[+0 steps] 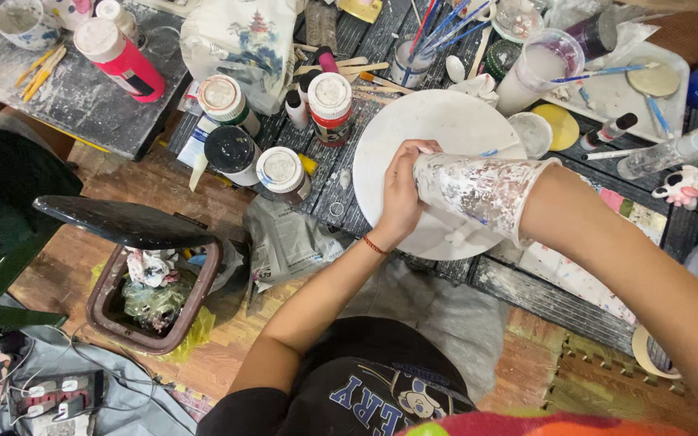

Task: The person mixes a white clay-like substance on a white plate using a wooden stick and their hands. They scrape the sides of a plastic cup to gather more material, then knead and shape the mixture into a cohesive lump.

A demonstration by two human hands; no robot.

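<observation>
Centrally, left hand (401, 194) fingers pinching paint-spattered glove (478, 190) over right hand; right fingers hidden, untellable.

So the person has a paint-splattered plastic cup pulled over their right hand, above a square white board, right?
Not quite: the head view shows the board is round, not square. The paint-splattered plastic cup does cover the right hand, with the left hand gripping its end.

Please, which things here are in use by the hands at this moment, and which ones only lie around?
In use:
- left hand, gripping the cuff of the glove
- paint-smeared glove covering the right hand
- white round board under both hands

Lying about:
- paint bottles
- brushes in a cup
- open trash bin
- cow figurine
- tape roll
</observation>
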